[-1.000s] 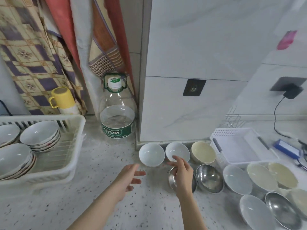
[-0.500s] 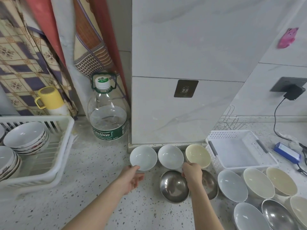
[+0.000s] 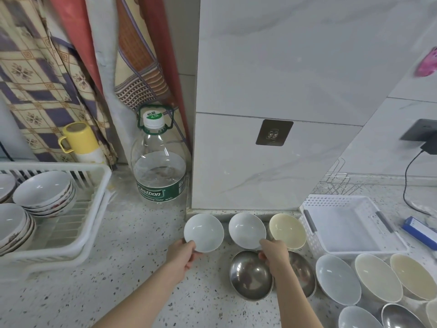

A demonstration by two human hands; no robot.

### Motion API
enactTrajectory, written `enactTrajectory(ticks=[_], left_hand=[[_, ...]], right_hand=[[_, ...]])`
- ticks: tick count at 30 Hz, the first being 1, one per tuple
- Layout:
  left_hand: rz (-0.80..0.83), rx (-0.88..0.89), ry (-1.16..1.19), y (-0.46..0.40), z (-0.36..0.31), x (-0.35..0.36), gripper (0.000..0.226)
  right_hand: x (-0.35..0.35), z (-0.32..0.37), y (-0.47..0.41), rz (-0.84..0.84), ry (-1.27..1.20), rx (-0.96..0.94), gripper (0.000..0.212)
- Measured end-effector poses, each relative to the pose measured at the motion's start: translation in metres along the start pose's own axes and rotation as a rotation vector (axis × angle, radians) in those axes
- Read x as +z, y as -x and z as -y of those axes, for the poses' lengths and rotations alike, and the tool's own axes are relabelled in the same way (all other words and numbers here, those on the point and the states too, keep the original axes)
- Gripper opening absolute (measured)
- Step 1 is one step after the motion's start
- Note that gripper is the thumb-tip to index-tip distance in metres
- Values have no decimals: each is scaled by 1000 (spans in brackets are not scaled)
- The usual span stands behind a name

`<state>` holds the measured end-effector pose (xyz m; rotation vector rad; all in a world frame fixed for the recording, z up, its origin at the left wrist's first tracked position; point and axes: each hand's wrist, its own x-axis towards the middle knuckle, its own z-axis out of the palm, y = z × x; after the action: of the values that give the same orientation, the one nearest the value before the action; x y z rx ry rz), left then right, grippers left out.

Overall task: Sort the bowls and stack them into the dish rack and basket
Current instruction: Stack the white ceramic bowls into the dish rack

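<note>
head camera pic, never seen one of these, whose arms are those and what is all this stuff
There is no machine here. The picture comes from a wide-angle camera worn on a person's head, looking forward and down, so the two bare arms coming in from the bottom are that person's own.

The left hand grips the near rim of a small white bowl. The right hand holds the near rim of a second white bowl beside it.

All of this sits on a speckled counter. Next to those bowls is a cream bowl, and in front are two steel bowls, with more white, cream and steel bowls to the right. On the left, a white dish rack already holds stacks of bowls. On the right is a white basket. A large water bottle and a yellow mug stand at the back.
</note>
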<state>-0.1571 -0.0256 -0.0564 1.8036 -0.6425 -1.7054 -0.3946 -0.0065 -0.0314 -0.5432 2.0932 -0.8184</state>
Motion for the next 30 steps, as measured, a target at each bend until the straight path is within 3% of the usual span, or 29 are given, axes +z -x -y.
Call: enactTrajectory(ticks=[5, 15, 26, 30], left_hand=[[-32, -10, 92, 8, 9, -34, 20], [-7, 35, 222, 39, 13, -69, 22], [-9, 128, 310, 83, 8, -106, 26], [-42, 182, 369, 93, 2, -131, 25]], right_hand=[[4, 0, -13, 14, -5, 25, 15], [11, 5, -19, 3, -23, 23, 21], [25, 26, 26, -9, 92, -234, 22], [40, 29, 58, 59, 160, -351, 22]])
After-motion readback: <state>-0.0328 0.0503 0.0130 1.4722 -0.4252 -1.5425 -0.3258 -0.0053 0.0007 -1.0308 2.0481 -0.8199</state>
